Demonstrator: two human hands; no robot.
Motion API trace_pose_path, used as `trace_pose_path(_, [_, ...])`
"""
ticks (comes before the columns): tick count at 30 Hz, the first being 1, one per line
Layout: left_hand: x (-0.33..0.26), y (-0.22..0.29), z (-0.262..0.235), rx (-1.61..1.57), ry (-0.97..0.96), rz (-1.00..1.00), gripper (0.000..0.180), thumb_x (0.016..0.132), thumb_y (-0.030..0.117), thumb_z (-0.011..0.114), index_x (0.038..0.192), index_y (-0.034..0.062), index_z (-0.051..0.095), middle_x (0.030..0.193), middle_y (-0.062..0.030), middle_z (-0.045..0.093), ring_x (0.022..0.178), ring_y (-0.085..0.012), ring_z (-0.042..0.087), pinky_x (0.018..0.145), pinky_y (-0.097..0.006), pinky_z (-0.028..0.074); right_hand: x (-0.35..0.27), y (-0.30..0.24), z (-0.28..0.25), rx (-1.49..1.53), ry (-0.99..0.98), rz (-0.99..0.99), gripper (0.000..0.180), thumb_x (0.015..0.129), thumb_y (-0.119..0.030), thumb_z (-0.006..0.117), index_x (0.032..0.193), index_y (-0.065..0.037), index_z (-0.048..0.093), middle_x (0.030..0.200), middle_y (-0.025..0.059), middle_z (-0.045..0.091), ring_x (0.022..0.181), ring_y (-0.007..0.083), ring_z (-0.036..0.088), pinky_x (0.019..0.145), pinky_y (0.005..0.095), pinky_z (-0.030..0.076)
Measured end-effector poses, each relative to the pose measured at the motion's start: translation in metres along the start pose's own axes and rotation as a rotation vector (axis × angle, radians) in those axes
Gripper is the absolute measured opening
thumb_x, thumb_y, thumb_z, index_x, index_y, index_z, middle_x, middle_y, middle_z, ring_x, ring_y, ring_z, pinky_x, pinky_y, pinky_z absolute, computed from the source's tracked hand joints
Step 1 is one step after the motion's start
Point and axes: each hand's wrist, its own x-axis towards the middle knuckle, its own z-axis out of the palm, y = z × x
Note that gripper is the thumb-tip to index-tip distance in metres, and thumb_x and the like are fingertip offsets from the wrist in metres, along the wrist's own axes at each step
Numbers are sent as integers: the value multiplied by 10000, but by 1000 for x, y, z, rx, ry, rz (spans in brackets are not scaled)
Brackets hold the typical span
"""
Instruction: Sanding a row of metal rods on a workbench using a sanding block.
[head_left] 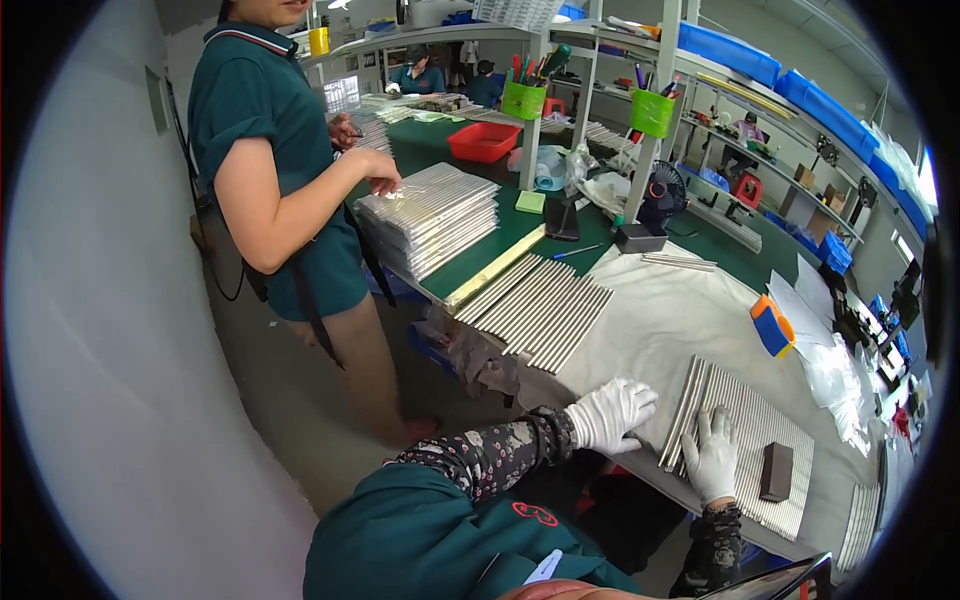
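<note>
1. Metal rods (757,425) lie side by side in a flat bed before you, on the near right part of the cloth-covered table, with a few at the left edge set slightly apart from the rest.
2. Your right hand (712,455), in a white glove, rests on that bed, palm down, its fingers extended and clamped on nothing that shows.
3. Just right of it, a dark brown block (776,472) lies on top of the rods.
4. Your left hand (612,415), also gloved, is at the table's near edge, left of the bed and apart from it; thumb and fingers stand apart with nothing seen between them (the palm is turned away, so you cannot check beneath it).
5. Beyond your hands spreads the pale cloth (640,310), with an orange-and-blue block (773,326) toward its right side.
6. Farther left you have a second row of rods (550,312), loosely aligned, with a long pale yellow strip (497,268) along its far side.
7. Past these lie a blue pen (578,251) and a small dark box (640,238), with a black fan (664,190) behind the box.
8. On the far left, a co-worker's hand (381,172) is at a stack of wrapped rods (440,222).
9. Deeper still, you see a red tray (484,142) on the green tabletop (420,143).
</note>
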Motion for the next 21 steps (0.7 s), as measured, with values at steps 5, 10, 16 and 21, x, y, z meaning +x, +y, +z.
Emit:
trace_pose_path(5, [0, 1, 2, -3, 17, 11, 623, 667, 411, 701, 1114, -3, 572, 1223, -153, 518, 1141, -289, 486, 934, -402, 412, -4, 0, 1, -10, 8, 5, 565, 866, -374, 527, 1297, -12, 475, 1368, 287, 398, 1281, 438, 365, 1074, 502, 270])
trace_pose_path(10, [-1, 1, 2, -29, -12, 10, 608, 678, 418, 702, 1103, 1, 583, 1221, -155, 514, 1142, -289, 489, 931, -404, 418, -5, 0, 2, -7, 11, 4, 570, 854, -362, 535, 1301, -15, 466, 1361, 281, 401, 1275, 438, 370, 1071, 503, 275])
trace_pose_path(16, [-1, 0, 2, -36, -2, 11, 612, 675, 423, 701, 1104, 3, 581, 1216, -152, 513, 1146, -280, 482, 934, -397, 414, -4, -2, -1, -22, -10, 4, 558, 872, -333, 512, 1308, 12, 464, 1366, 286, 392, 1284, 441, 349, 1074, 482, 286])
trace_pose_path(21, [1, 0, 0, -39, -14, 4, 616, 679, 420, 697, 1111, -4, 581, 1204, -151, 515, 1138, -276, 483, 927, -395, 416, -2, -5, -5, -30, -23, 20, 563, 874, -330, 505, 1314, 17, 457, 1386, 291, 372, 1300, 435, 336, 1086, 475, 269])
